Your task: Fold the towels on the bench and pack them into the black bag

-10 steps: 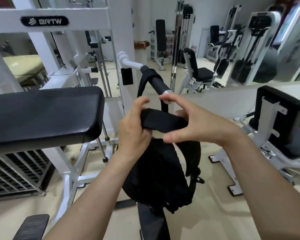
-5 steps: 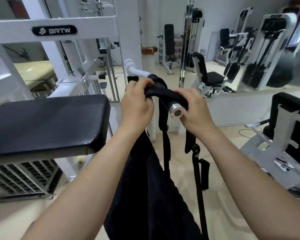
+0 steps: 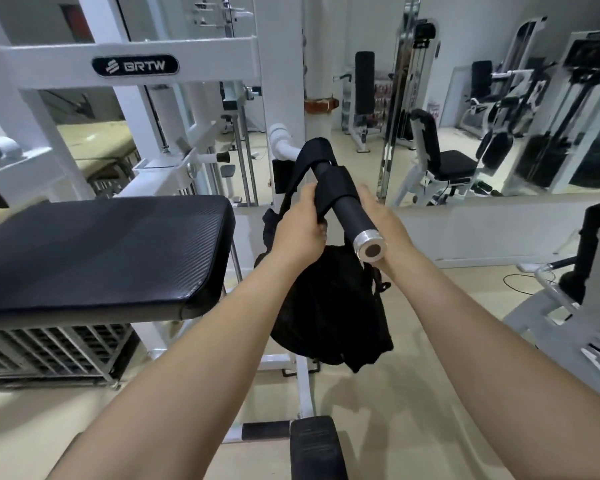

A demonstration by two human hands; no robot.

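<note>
The black bag (image 3: pixel 329 306) hangs below the black machine handle (image 3: pixel 352 220), which has a silver end cap. Two of its black straps (image 3: pixel 333 183) are looped over that handle. My left hand (image 3: pixel 300 230) grips the nearer strap on the handle's left side. My right hand (image 3: pixel 383 220) is behind the handle on its right side, fingers hidden; what it holds cannot be made out. The black padded bench (image 3: pixel 94 254) at left is bare. No towel is in view.
A white BRTW machine frame (image 3: pixel 136 60) stands behind the bench, with a weight stack grille (image 3: pixel 45 351) under it. A black foot pad (image 3: pixel 316 448) sits at bottom centre. Another machine (image 3: pixel 589 271) is at right. Mirrors show more gym equipment.
The bag's second strap has been slid further onto the handle, past the silver end cap. The bag now hangs lower from the handle, and both hands have dropped slightly.
</note>
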